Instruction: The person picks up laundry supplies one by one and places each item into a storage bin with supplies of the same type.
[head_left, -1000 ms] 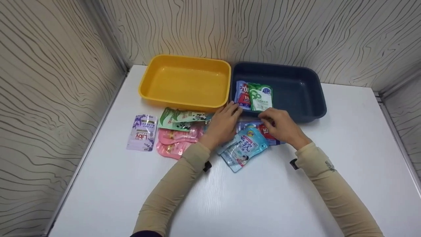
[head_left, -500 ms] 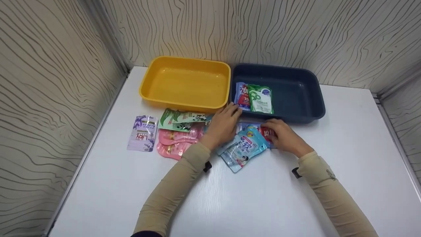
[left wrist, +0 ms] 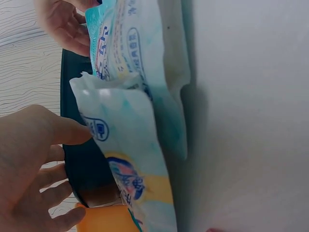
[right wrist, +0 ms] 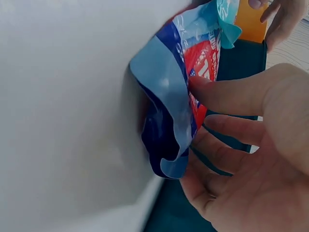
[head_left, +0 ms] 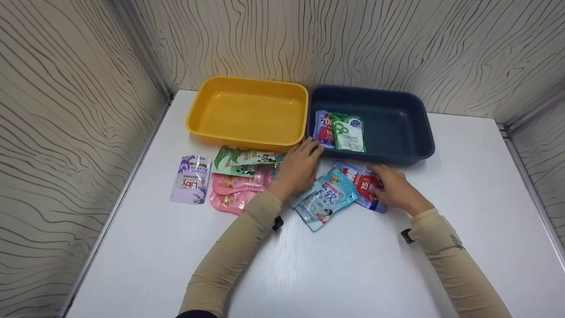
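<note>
My right hand point(head_left: 396, 187) grips the red-and-blue detergent pouch point(head_left: 360, 182) at its right end. In the right wrist view, the thumb lies on the printed face of this pouch point(right wrist: 193, 58) and the fingers bend round its edge. Partly over that pouch lies a light-blue pouch point(head_left: 326, 199), with a second light-blue one under it. My left hand point(head_left: 296, 170) rests just in front of the two bins, its fingers extended. In the left wrist view, its thumb touches the edge of a pale blue pouch point(left wrist: 128, 140) while the other fingers stay apart from it.
The yellow bin point(head_left: 247, 143) stands at the back left, beside the navy bin point(head_left: 397, 157), which holds a purple-red pouch point(head_left: 324, 129) and a green-white pouch point(head_left: 350, 134). Green pouches point(head_left: 229, 161) and pink pouches point(head_left: 231, 201) overlap left of my hands. A purple pouch point(head_left: 192, 181) lies farther left.
My right hand has come away from the navy bin's front edge, taken the red-and-blue pouch and drawn it right and nearer. The left hand has barely moved.
</note>
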Demonstrator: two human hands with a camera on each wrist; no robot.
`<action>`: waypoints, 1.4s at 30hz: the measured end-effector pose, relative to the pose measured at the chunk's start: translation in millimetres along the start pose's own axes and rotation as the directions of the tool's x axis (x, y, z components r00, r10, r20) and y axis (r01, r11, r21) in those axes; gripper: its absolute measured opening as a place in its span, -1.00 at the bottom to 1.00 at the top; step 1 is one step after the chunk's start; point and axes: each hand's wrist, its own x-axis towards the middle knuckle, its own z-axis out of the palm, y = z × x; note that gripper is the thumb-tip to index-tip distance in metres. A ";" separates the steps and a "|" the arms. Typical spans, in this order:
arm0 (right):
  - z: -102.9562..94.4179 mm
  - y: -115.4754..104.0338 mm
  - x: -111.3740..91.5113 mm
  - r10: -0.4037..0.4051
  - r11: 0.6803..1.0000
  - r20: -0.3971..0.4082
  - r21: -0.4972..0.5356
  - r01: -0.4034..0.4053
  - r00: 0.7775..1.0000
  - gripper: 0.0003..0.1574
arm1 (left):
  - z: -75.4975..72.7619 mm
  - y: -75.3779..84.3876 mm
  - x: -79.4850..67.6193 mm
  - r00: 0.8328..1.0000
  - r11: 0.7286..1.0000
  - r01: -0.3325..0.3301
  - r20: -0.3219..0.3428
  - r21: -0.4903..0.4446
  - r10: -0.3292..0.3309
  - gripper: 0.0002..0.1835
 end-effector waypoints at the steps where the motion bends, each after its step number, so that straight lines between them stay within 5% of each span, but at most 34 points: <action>1: -1.8 0.5 0.2 0.013 1.000 0.006 0.005 -0.013 1.000 -0.20 | -0.7 -0.6 0.8 1.000 1.000 -0.002 -0.005 0.004 0.002 -0.34; 7: -8.5 4.4 -1.0 0.024 1.000 0.009 0.014 -0.024 1.000 -0.20 | -2.6 -2.7 4.0 0.999 0.999 -0.014 -0.045 0.035 0.016 -0.36; 23: -14.2 24.3 -20.0 0.142 0.975 0.167 0.145 -0.167 0.976 -0.23 | 3.6 1.1 -1.6 1.000 1.000 -0.004 -0.023 0.016 0.004 -0.31; 31: -23.7 30.0 -27.7 0.185 0.937 0.179 0.265 -0.228 0.966 -0.34 | 0.2 -0.2 1.2 1.000 1.000 0.001 -0.016 0.004 -0.001 -0.30; 42: -24.0 38.7 -38.2 0.191 0.844 0.204 0.466 -0.267 0.960 -0.48 | 0.8 0.7 1.1 0.999 1.000 -0.002 -0.032 -0.005 0.001 -0.35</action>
